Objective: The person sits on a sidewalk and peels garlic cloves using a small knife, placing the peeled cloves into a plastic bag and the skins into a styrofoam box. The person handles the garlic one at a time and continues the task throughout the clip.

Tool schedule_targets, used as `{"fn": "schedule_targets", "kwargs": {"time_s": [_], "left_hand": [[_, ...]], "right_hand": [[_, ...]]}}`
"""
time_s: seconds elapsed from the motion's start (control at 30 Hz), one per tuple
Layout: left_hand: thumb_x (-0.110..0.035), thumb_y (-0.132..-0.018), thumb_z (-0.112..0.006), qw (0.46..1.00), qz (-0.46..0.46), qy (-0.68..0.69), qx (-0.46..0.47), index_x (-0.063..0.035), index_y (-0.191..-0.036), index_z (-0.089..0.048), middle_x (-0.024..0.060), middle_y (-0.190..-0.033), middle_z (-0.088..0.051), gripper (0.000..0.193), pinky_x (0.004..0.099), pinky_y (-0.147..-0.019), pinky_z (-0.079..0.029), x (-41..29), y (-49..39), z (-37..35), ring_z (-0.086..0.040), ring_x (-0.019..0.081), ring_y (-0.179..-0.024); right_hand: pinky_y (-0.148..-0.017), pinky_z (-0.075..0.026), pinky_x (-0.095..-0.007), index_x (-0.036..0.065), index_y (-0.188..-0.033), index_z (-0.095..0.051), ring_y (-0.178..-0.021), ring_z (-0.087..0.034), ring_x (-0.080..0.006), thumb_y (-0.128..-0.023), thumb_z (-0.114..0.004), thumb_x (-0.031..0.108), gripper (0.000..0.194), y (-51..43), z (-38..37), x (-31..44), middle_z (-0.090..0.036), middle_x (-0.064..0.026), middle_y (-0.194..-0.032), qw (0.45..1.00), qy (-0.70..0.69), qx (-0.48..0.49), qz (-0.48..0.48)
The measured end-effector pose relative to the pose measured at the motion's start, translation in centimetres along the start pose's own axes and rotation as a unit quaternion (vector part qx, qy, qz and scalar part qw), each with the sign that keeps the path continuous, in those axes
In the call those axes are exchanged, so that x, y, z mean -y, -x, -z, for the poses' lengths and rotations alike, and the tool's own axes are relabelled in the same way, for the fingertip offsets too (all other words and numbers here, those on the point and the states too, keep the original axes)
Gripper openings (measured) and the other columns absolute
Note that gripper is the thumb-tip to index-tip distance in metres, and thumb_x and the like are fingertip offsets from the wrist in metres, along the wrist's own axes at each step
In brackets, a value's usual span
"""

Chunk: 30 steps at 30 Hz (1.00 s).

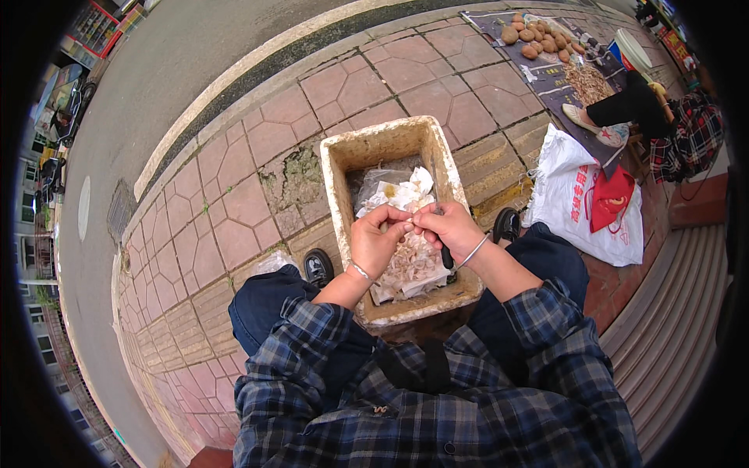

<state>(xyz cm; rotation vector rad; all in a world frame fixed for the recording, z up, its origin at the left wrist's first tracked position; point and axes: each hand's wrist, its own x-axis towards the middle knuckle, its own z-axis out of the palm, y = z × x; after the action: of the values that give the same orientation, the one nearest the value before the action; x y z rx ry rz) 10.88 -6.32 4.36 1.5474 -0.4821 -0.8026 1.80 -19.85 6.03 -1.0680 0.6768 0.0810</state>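
My left hand (374, 237) and my right hand (456, 229) meet at the fingertips above a worn foam box (335, 187). Between the fingertips is a small pale piece, mostly hidden, perhaps a garlic clove. Under my right fingers I also keep a small tool, probably a knife, whose black handle (447, 256) points down towards me; its blade is largely covered. Inside the box lie thin, pale papery peels (406, 266), crumpled white paper (409, 188) and a clear plastic bag (370, 182). The box stands on the pavement between my feet.
To the right, a white woven sack (550, 202) lies under a red bag (613, 200). Beyond sits another person (632, 105), near a dark cloth (497, 26) bearing potatoes (544, 44) and a brown heap of scraps (587, 83). A bucket (633, 50) stands there. Road (175, 76) runs left.
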Motion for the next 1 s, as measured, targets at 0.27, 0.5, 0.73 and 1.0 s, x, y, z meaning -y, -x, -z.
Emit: {"fn": "schedule_targets", "kwargs": {"time_s": [0.27,0.5,0.73,1.0], "left_hand": [[0.001,-0.077,-0.065,1.000,-0.006,-0.015,-0.014,0.0008,-0.083,-0.061,0.0011,-0.070,-0.061,0.007,0.0186,-0.049,-0.042,1.1,0.2,-0.1,-0.052,0.0049,-0.057],[0.001,-0.076,-0.067,1.000,-0.001,0.016,-0.012,0.0018,-0.081,-0.063,0.0028,-0.075,-0.061,0.006,0.0196,-0.051,-0.046,1.3,0.3,-0.7,-0.054,0.0059,-0.061],[-0.002,-0.078,-0.067,1.000,0.000,0.028,-0.014,0.0011,-0.083,-0.063,0.0031,-0.074,-0.064,0.007,0.0197,-0.054,-0.047,0.5,0.0,-0.4,-0.056,0.0064,-0.064],[-0.005,-0.079,-0.066,0.999,-0.012,0.031,0.008,-0.0008,-0.083,-0.063,0.0009,-0.073,-0.062,0.007,0.0193,-0.052,-0.043,0.6,0.0,-0.3,-0.052,0.0044,-0.060]], "right_hand": [[-0.043,-0.036,-0.0210,0.000,-0.073,-0.059,-0.049,-0.047,-0.0059,-0.075,-0.061,0.010,0.011,0.3,-0.9,-0.5,-0.056,-0.0019,-0.063,0.995,0.072,-0.063,0.035],[-0.042,-0.036,-0.0209,0.001,-0.072,-0.057,-0.049,-0.047,-0.0059,-0.074,-0.062,0.009,0.009,0.4,-0.9,-1.1,-0.055,-0.0012,-0.062,0.993,0.073,-0.082,0.047],[-0.038,-0.035,-0.0195,0.002,-0.076,-0.056,-0.047,-0.046,-0.0059,-0.078,-0.060,0.012,0.010,0.3,-1.0,-0.3,-0.055,-0.0021,-0.063,0.998,0.003,-0.065,0.022],[-0.036,-0.034,-0.0201,0.001,-0.075,-0.055,-0.045,-0.046,-0.0071,-0.078,-0.060,0.009,0.010,-0.1,-0.3,-0.8,-0.057,-0.0047,-0.064,0.998,-0.008,-0.063,0.011]]}}
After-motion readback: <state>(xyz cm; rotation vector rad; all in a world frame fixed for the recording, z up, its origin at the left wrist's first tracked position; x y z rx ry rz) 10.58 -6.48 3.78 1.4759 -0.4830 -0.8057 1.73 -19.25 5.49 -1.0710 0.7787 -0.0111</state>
